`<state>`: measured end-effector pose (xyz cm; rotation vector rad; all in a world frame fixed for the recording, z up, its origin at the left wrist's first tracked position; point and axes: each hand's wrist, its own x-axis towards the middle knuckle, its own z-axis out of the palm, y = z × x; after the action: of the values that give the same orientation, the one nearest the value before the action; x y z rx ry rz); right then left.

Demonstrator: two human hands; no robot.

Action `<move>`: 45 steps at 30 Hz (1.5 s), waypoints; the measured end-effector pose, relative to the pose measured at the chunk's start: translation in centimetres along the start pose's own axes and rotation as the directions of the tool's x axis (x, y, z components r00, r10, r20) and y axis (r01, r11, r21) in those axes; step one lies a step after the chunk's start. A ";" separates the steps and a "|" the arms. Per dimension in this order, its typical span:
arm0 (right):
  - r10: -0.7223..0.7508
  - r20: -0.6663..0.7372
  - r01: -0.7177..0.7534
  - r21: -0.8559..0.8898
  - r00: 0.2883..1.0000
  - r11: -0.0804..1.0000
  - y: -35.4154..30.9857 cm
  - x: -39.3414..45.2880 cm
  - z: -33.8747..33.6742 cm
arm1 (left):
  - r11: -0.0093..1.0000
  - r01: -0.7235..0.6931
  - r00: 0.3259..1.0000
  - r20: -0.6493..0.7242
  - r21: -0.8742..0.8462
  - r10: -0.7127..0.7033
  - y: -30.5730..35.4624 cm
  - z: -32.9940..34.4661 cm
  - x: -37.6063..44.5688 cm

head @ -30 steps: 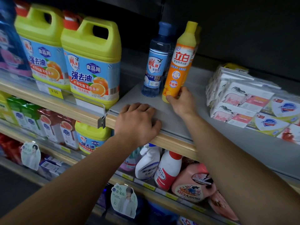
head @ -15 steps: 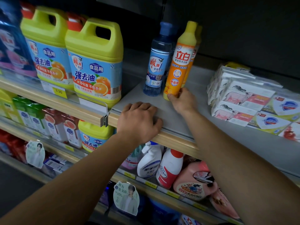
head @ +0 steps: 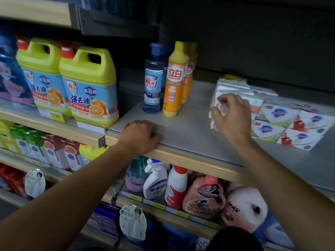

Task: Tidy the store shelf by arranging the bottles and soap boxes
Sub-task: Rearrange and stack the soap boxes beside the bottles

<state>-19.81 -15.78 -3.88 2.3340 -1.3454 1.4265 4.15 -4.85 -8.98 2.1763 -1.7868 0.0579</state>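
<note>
My feed is dim overall, the upper right of the frame nearly black. What light there is falls from above and in front, brightest on the yellow jugs (head: 87, 84) at left and the grey shelf board (head: 190, 134) at centre. The right hand (head: 233, 118) is smeared by motion blur, and the soap boxes (head: 282, 120) behind it look soft. Shelf edges bow at the frame's borders. Lower corners sink into shadow.

Left grip (head: 138, 136) resting palm-down, right grip (head: 231, 115) raised, fingers loosely curled
</note>
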 end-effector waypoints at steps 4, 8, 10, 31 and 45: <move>0.005 -0.019 -0.010 -0.228 1.000 0.974 3.8 1.4 -2.7 | 0.996 -0.045 0.999 0.011 -0.073 0.045 3.3 0.4 0.4; 0.054 0.113 -0.011 -0.356 0.992 0.934 6.3 1.4 -2.6 | 0.988 -0.096 0.995 0.009 -0.123 0.098 6.6 1.2 1.7; 0.033 0.104 0.011 -0.397 0.994 0.918 6.9 1.3 -2.1 | 0.979 -0.112 0.993 0.013 -0.168 0.116 8.1 1.5 2.6; 0.000 0.103 -0.041 0.393 0.995 0.918 3.1 -1.7 -2.7 | 0.451 -0.172 0.981 -0.109 -0.876 0.163 9.6 1.0 3.2; 0.077 0.478 -0.401 0.626 0.875 0.668 2.8 -4.7 0.6 | 0.071 0.061 0.998 0.058 -0.996 -0.035 7.0 1.6 4.7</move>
<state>-22.23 -14.75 -8.71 3.2153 -1.4173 1.8756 -1.85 -10.94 -7.85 1.0714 -1.0261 -0.9701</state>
